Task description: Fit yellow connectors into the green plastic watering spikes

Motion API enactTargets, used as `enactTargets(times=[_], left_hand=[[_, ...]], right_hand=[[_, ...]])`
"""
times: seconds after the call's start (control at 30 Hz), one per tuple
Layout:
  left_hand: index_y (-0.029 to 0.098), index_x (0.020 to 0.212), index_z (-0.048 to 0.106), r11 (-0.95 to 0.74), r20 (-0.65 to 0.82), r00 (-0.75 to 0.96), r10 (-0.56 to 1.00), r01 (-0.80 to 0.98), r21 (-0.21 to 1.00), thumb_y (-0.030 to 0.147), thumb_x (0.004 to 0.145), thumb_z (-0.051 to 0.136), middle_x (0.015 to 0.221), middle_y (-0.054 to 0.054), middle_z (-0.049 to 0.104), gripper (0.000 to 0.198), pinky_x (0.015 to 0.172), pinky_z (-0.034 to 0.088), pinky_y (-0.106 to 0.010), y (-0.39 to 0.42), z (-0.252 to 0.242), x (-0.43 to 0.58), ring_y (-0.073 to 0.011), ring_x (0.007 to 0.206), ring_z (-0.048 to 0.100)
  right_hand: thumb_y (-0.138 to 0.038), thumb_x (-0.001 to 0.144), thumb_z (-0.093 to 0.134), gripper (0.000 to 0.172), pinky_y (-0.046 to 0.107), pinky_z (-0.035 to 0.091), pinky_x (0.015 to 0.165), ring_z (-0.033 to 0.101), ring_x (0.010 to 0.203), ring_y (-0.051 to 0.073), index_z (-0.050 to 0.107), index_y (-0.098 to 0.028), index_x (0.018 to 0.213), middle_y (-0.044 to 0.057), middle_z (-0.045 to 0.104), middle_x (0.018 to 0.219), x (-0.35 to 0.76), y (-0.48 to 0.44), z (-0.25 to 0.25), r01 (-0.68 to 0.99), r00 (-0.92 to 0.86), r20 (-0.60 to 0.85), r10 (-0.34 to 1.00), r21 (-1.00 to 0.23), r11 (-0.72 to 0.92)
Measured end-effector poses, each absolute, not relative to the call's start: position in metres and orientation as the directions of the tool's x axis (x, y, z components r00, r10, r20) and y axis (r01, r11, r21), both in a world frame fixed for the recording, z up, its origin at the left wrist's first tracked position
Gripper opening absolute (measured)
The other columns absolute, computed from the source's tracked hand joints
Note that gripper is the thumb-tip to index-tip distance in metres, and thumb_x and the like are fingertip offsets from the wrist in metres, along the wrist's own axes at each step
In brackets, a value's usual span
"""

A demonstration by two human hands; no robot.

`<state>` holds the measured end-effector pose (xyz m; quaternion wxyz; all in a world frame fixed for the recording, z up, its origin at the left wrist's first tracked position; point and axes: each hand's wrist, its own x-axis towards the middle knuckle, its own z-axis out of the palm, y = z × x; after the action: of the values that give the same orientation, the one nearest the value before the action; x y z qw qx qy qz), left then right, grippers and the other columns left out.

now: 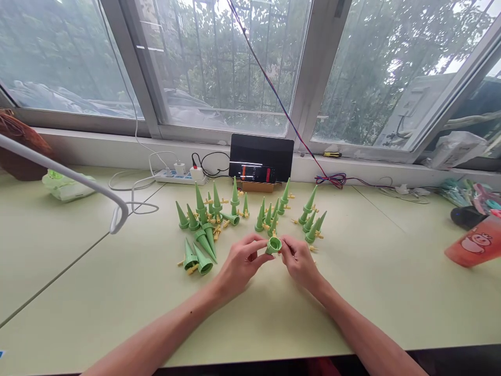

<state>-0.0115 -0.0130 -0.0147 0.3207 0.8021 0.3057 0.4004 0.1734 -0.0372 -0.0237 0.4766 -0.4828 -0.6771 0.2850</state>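
Observation:
My left hand (243,260) holds a green plastic watering spike (274,245) between thumb and fingers, its open round end turned toward me. At the right side of that end, my right hand (299,259) pinches with closed fingertips; what they grip is hidden. Just beyond my hands stands a group of green spikes (260,218), several with small yellow valves. More spikes (310,198) stand to the right. On the left is a larger cluster of spikes (200,204), some upright and some lying, with loose yellow valves (217,233) among them.
A phone (257,174) leans on a dark tablet (261,149) at the back. A power strip (180,176) with cables lies left of it. A white curved bar (78,175) crosses the left side. An orange-red cup (475,242) lies tilted at far right.

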Motion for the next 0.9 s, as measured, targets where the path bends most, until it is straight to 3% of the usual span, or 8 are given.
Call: enactTargets(times=[0.43, 0.7, 0.9], left_hand=[[0.026, 0.111, 0.075, -0.693, 0.487, 0.543, 0.684, 0.275, 0.667, 0.026, 0.099, 0.052, 0.1, -0.004, 0.056, 0.025, 0.056, 0.04, -0.021, -0.0073, -0.0208, -0.0176, -0.0043, 0.055, 0.038], [0.028, 0.113, 0.074, -0.754, 0.524, 0.581, 0.623, 0.268, 0.599, 0.018, 0.098, 0.054, 0.097, -0.003, 0.054, 0.027, 0.064, 0.042, -0.022, -0.0034, -0.0231, -0.02, -0.0072, 0.064, 0.049], [0.027, 0.113, 0.073, -0.776, 0.527, 0.602, 0.6, 0.276, 0.567, 0.019, 0.1, 0.049, 0.098, -0.003, 0.053, 0.029, 0.064, 0.041, -0.022, -0.0031, -0.0237, -0.0194, -0.0063, 0.061, 0.047]], right_hand=[[-0.037, 0.1, 0.041, 0.039, 0.028, 0.024, 0.053, 0.027, 0.056, 0.012, 0.032, -0.021, 0.066, -0.005, 0.032, 0.06, 0.1734, -0.0352, -0.0291, 0.431, -0.12, 0.339, 0.933, -0.829, 0.357], [-0.038, 0.099, 0.04, 0.039, 0.028, 0.025, 0.055, 0.03, 0.057, 0.013, 0.033, -0.021, 0.065, -0.004, 0.034, 0.059, 0.1723, -0.0334, -0.0299, 0.43, -0.14, 0.282, 0.949, -0.846, 0.315], [-0.038, 0.097, 0.041, 0.039, 0.028, 0.024, 0.055, 0.029, 0.057, 0.013, 0.032, -0.021, 0.063, -0.004, 0.032, 0.059, 0.1732, -0.0325, -0.0294, 0.432, -0.154, 0.238, 0.959, -0.856, 0.282]])
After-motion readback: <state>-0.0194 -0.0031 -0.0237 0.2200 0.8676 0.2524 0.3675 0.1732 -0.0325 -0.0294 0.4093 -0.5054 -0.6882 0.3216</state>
